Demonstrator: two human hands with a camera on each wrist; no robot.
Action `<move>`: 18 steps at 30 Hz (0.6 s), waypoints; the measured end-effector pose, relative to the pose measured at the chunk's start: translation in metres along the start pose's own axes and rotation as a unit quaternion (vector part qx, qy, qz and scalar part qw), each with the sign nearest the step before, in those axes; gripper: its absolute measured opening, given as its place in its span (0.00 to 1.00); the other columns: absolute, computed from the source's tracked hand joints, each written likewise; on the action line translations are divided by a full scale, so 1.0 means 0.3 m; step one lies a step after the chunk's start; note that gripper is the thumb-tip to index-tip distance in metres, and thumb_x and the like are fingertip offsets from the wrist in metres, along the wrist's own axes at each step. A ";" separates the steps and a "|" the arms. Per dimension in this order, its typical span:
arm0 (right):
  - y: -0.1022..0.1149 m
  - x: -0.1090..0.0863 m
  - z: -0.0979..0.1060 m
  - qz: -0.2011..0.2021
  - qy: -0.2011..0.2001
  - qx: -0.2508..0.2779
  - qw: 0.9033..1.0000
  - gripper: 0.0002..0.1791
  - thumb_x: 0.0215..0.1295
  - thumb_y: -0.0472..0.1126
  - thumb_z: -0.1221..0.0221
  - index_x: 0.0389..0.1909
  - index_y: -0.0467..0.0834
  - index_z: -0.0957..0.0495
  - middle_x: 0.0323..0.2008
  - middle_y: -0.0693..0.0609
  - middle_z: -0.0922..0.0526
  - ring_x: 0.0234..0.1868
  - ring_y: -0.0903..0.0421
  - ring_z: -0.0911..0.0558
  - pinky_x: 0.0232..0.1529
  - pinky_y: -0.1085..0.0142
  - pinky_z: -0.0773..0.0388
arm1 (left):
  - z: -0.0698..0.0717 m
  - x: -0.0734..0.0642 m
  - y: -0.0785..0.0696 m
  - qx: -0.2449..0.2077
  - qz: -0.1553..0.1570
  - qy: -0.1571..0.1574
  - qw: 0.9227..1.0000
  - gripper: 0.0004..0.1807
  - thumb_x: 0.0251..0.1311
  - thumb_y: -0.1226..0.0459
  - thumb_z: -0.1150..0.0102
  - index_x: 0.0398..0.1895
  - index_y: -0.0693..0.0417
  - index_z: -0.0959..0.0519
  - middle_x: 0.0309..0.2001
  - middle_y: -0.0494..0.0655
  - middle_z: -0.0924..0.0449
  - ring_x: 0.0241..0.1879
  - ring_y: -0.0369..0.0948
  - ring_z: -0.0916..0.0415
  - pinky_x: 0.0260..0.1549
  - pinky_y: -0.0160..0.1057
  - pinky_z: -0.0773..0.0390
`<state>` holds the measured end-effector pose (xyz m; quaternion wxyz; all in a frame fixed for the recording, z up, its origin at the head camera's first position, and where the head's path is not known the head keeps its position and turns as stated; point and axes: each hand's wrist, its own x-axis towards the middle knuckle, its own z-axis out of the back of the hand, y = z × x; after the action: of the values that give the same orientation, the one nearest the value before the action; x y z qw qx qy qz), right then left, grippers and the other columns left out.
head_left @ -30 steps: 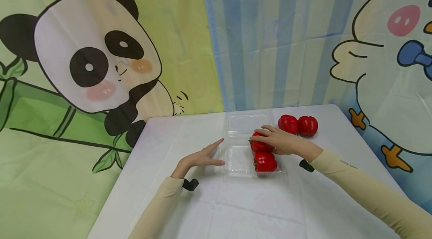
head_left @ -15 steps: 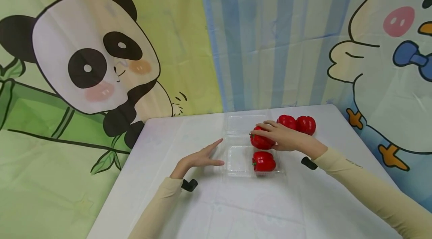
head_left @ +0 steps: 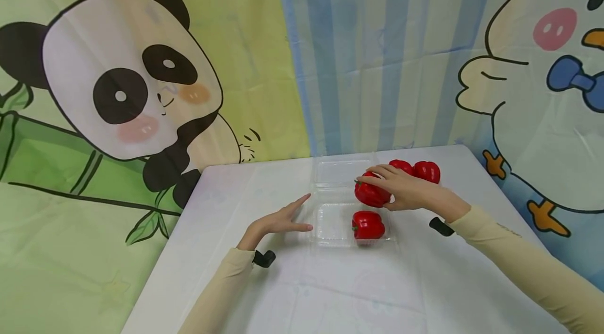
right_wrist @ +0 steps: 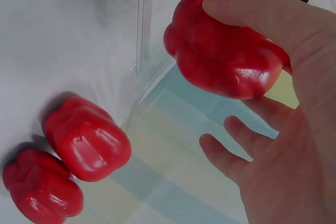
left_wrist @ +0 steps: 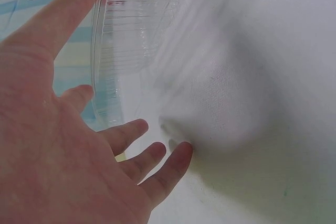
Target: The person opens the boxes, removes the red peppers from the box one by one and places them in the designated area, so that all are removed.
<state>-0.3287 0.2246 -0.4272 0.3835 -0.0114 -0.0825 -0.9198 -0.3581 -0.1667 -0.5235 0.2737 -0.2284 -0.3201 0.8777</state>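
In the head view my right hand [head_left: 401, 187] grips a red bell pepper [head_left: 371, 191], raised over the right back part of a clear plastic clamshell box [head_left: 334, 224]. The right wrist view shows the thumb on one side of this pepper [right_wrist: 223, 45] and fingers on the other. Another red bell pepper [head_left: 368, 225] sits in the box's right front part. At the box's left edge my left hand [head_left: 280, 220] is spread, thumb and fingers apart, holding nothing. The left wrist view has its thumb tip near the box wall [left_wrist: 126, 35]; whether it touches is unclear.
Two more red bell peppers, one [head_left: 427, 172] beside the other [head_left: 401, 167], lie on the white table [head_left: 344, 292] right of the box's lid [head_left: 342, 170]. The lid lies open toward the back. A printed cloth [head_left: 349, 61] hangs behind the table.
My right hand has lifted the rear pepper out of the box and carried it up and slightly right. The left hand has stayed at the box's left edge.
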 end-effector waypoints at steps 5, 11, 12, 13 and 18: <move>-0.002 -0.028 0.016 -0.022 -0.021 0.018 0.999 0.57 0.41 0.40 0.20 0.75 0.53 0.39 0.68 0.44 0.32 0.69 0.41 0.35 0.54 0.40 0.20 | 0.002 -0.003 -0.008 -0.005 -0.004 0.004 1.000 0.60 0.56 0.33 0.38 0.83 0.38 0.62 0.83 0.41 0.63 0.82 0.48 0.64 0.76 0.62 0.52; -0.027 -0.077 0.018 -0.057 -0.050 0.051 0.996 0.57 0.40 0.39 0.20 0.75 0.51 0.39 0.68 0.40 0.33 0.67 0.38 0.33 0.48 0.45 0.16 | 0.008 -0.013 -0.028 -0.006 -0.009 0.004 1.000 0.58 0.59 0.35 0.38 0.82 0.36 0.63 0.83 0.45 0.63 0.81 0.52 0.63 0.75 0.64 0.52; -0.033 -0.087 0.016 -0.065 -0.054 0.053 0.995 0.57 0.41 0.39 0.20 0.75 0.51 0.39 0.68 0.39 0.33 0.67 0.38 0.33 0.48 0.45 0.16 | 0.009 -0.015 -0.031 -0.006 -0.008 0.004 1.000 0.57 0.59 0.36 0.38 0.82 0.35 0.63 0.83 0.45 0.63 0.81 0.52 0.63 0.75 0.63 0.52; -0.040 -0.099 0.013 -0.074 -0.057 0.054 0.994 0.57 0.41 0.39 0.20 0.75 0.51 0.39 0.68 0.38 0.34 0.67 0.37 0.32 0.47 0.44 0.16 | 0.010 -0.017 -0.033 -0.006 -0.008 0.004 1.000 0.57 0.59 0.36 0.38 0.82 0.33 0.63 0.83 0.45 0.63 0.81 0.51 0.63 0.75 0.63 0.52; -0.070 -0.154 -0.006 -0.125 -0.057 0.055 0.989 0.57 0.42 0.43 0.20 0.75 0.51 0.40 0.65 0.37 0.33 0.63 0.36 0.30 0.46 0.44 0.15 | 0.014 -0.022 -0.035 -0.003 -0.009 0.006 1.000 0.56 0.60 0.37 0.39 0.82 0.34 0.63 0.83 0.45 0.63 0.81 0.51 0.62 0.75 0.63 0.52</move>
<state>-0.3110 0.2714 -0.4358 0.2603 -0.0323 -0.1557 -0.9523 -0.3522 -0.1659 -0.5119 0.2824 -0.2314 -0.3230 0.8731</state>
